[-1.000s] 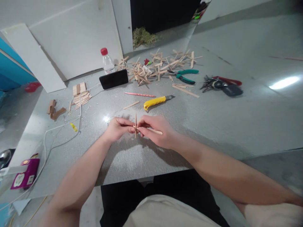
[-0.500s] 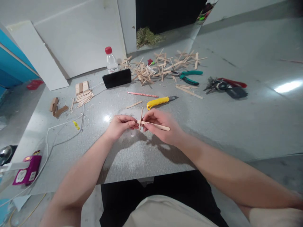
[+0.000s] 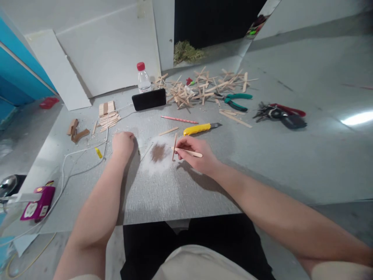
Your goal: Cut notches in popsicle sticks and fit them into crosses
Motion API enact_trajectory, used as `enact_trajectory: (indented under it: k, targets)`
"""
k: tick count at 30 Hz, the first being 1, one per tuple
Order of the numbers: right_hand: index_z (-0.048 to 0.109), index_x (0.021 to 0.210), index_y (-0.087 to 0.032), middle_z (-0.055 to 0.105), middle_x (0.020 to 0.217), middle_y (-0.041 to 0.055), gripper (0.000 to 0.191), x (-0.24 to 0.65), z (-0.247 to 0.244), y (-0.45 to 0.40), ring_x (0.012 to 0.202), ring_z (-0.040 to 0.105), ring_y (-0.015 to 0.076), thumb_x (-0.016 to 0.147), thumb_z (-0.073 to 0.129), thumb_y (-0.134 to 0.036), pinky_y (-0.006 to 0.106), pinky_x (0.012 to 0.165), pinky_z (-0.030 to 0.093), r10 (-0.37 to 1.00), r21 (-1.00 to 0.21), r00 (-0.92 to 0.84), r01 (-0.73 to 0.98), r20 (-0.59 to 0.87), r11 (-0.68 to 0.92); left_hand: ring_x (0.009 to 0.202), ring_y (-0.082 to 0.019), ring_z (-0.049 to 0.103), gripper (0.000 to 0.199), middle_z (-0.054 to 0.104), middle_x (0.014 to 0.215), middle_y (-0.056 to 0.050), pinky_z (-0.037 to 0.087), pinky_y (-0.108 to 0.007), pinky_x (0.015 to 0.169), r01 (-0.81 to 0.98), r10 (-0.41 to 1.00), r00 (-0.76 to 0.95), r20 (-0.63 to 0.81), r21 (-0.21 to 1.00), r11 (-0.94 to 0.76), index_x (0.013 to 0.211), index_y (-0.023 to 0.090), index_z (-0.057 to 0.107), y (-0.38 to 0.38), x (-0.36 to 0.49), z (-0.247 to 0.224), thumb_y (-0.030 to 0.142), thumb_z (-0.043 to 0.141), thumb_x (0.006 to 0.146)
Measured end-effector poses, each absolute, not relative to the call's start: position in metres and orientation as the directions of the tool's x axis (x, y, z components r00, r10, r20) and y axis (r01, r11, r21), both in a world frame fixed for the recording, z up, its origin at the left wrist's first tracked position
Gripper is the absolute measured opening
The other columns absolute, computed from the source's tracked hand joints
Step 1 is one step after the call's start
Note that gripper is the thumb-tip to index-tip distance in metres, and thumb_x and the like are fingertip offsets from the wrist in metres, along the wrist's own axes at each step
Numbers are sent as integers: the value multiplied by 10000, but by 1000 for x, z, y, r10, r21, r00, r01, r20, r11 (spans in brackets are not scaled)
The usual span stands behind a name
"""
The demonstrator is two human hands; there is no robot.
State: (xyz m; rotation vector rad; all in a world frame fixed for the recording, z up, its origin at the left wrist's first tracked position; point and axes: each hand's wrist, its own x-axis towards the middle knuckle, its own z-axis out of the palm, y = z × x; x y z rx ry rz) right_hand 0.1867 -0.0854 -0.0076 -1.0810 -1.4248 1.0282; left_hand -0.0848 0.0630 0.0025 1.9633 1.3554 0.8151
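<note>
My right hand (image 3: 197,153) pinches two wooden craft sticks (image 3: 192,153) joined in a cross, one pointing back toward the palm and the other standing nearly upright at the fingertips. The cross is held just above the table, beside a patch of white and brown powder (image 3: 159,153). My left hand (image 3: 122,144) is away to the left, its fingers curled under, near a pile of loose craft sticks (image 3: 109,121). Whatever it may hold is hidden. A yellow utility knife (image 3: 198,129) lies just beyond my right hand, with a single stick (image 3: 168,131) to its left.
At the back are a heap of crossed sticks (image 3: 204,87), a phone (image 3: 149,99) propped against a bottle (image 3: 143,77), and green-handled pliers (image 3: 237,100). Keys (image 3: 279,113) lie at right. A white cable (image 3: 65,163) runs along the left. A pencil (image 3: 179,119) lies mid-table.
My left hand has let go of the crossed sticks and moved left toward the stick pile, uncovering the powder patch. My right hand still holds the cross. The view has shifted slightly.
</note>
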Motion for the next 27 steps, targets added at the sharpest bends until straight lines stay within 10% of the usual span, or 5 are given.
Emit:
enact_trajectory:
  k: [8, 16, 27]
  targets:
    - [603, 905, -230, 739, 842, 25, 259, 187, -16, -77, 656, 674, 147, 873, 762, -432, 330, 637, 609, 976, -981, -103, -70, 189, 183, 1440, -398, 446, 166, 616, 1444, -192, 352, -580, 1176, 698, 945, 91, 314, 657, -285, 789, 135, 706, 43, -77, 28, 231, 711, 924]
    - [637, 877, -234, 711, 813, 5, 201, 189, -13, -77, 714, 678, 160, 863, 770, -383, 340, 701, 577, 973, -969, -107, -163, 203, 184, 866, -197, 760, 324, 817, 1046, -106, 588, -304, 766, 345, 872, 443, 210, 857, -382, 1165, 183, 788, -26, -16, 11, 394, 616, 990]
    - [661, 902, -236, 691, 824, 0, 161, 190, -11, -79, 747, 658, 164, 883, 769, -354, 344, 737, 548, 967, -966, -148, -188, 207, 178, 806, -192, 788, 209, 830, 903, -81, 637, -302, 772, 84, 847, 505, 166, 967, -240, 967, 195, 852, -34, -9, 11, 365, 786, 865]
